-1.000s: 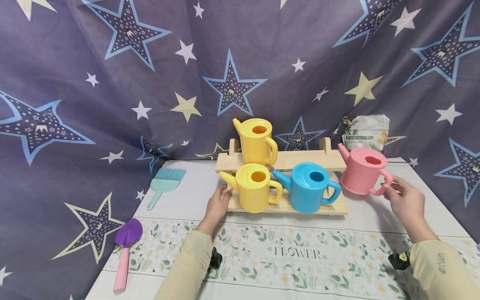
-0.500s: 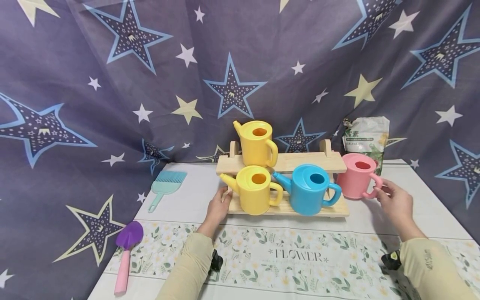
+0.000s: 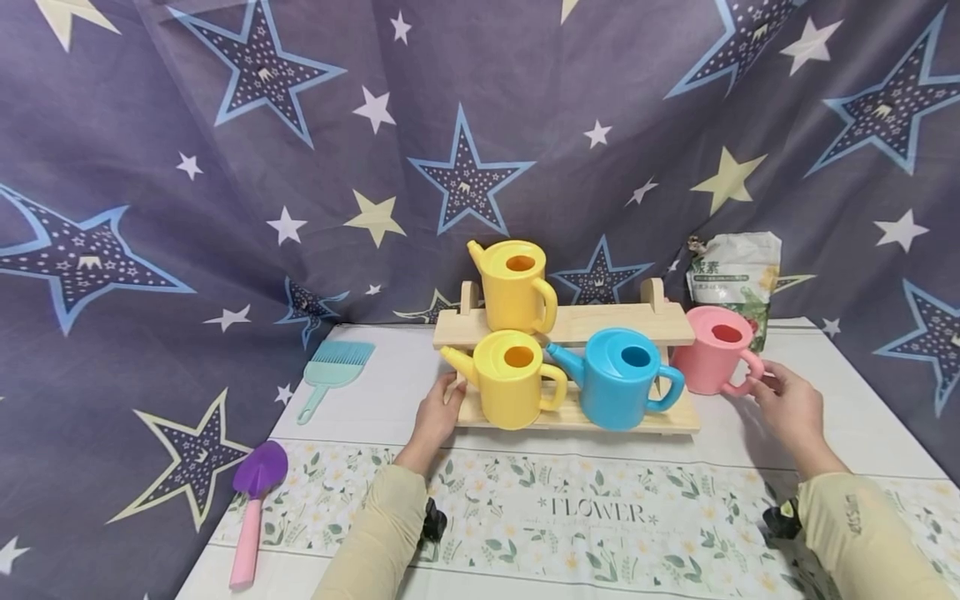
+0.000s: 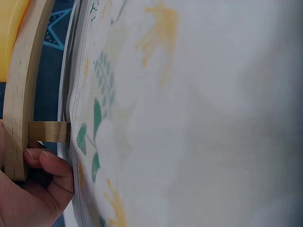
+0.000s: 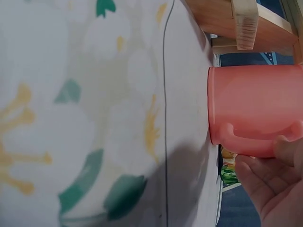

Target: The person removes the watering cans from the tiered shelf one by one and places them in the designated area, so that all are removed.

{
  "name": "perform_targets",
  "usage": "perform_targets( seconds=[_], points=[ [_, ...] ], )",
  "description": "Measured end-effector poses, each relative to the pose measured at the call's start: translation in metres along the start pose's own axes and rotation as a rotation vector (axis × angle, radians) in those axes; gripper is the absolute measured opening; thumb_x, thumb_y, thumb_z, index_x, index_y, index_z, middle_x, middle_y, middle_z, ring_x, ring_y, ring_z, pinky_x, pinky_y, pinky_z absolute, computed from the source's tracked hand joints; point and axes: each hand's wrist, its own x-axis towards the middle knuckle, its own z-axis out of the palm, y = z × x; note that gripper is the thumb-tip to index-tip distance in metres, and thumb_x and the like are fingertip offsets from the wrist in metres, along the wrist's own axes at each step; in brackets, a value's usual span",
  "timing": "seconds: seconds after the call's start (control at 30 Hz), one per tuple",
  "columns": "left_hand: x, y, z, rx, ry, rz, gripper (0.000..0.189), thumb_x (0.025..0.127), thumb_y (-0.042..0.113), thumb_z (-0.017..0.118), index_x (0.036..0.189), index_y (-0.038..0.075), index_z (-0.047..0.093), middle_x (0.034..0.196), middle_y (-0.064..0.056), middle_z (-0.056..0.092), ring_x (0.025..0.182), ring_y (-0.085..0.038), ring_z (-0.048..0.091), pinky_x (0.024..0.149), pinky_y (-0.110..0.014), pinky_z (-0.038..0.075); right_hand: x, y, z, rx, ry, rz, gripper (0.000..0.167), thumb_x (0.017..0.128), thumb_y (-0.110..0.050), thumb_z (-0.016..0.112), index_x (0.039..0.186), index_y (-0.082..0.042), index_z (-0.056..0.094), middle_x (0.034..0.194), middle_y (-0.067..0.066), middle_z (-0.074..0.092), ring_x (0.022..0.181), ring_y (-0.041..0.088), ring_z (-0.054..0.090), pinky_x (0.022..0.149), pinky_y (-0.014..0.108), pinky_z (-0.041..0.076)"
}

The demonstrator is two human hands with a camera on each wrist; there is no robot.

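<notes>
My right hand pinches the handle of a pink watering can, which stands upright on the table right beside the rack's right end. Its spout is mostly hidden behind the upper shelf. In the right wrist view, thumb and fingers meet at the can's handle. A two-tier wooden rack carries one yellow watering can on top. Below it stand a second yellow watering can and a blue watering can. My left hand holds the left end of the lower board, fingers curled around it.
Behind the pink can leans a white and green bag. A teal brush and a purple trowel with a pink handle lie on the left. A flower-print cloth covers the table, and a star-patterned curtain hangs behind.
The pink watering can has moved left and slightly down, close against the rack's right end, with the right hand still on its handle. The left hand has stayed on the rack.
</notes>
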Motion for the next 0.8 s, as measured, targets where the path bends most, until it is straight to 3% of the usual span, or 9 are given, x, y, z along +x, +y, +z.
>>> perform_targets(
  seconds=[0.3, 0.43, 0.7, 0.8],
  points=[
    [-0.002, -0.002, 0.002, 0.002, 0.003, -0.003, 0.051, 0.102, 0.045, 0.046, 0.143, 0.015, 0.046, 0.151, -0.013, 0.041, 0.140, -0.036, 0.034, 0.114, -0.055, 0.027, -0.001, -0.001, -0.006, -0.003, -0.045, 0.023, 0.045, 0.099, -0.011, 0.057, 0.135, 0.012, 0.046, 0.124, 0.036, 0.055, 0.111, 0.052, 0.055, 0.084, 0.057, 0.051],
    [-0.002, -0.001, 0.002, 0.005, -0.002, -0.001, 0.051, 0.102, 0.045, 0.046, 0.143, 0.015, 0.046, 0.151, -0.014, 0.041, 0.140, -0.036, 0.034, 0.114, -0.055, 0.027, -0.006, -0.010, -0.016, 0.031, -0.025, 0.025, 0.053, 0.098, -0.015, 0.059, 0.140, 0.012, 0.040, 0.128, 0.036, 0.052, 0.115, 0.052, 0.053, 0.088, 0.057, 0.049],
    [0.001, 0.000, 0.001, 0.013, -0.001, 0.001, 0.051, 0.102, 0.045, 0.045, 0.144, 0.016, 0.046, 0.152, -0.014, 0.040, 0.140, -0.035, 0.034, 0.114, -0.054, 0.027, -0.006, -0.049, -0.033, 0.081, 0.092, 0.043, 0.051, 0.098, -0.022, 0.059, 0.140, 0.005, 0.047, 0.133, 0.029, 0.054, 0.120, 0.046, 0.053, 0.094, 0.055, 0.047],
    [0.001, 0.000, 0.001, 0.012, -0.003, -0.003, 0.051, 0.102, 0.046, 0.045, 0.144, 0.016, 0.045, 0.152, -0.014, 0.040, 0.140, -0.035, 0.034, 0.114, -0.054, 0.027, -0.006, -0.070, -0.036, 0.102, 0.116, -0.012, 0.048, 0.098, -0.022, 0.060, 0.137, 0.003, 0.051, 0.129, 0.027, 0.058, 0.117, 0.043, 0.056, 0.096, 0.051, 0.047]
  ],
)
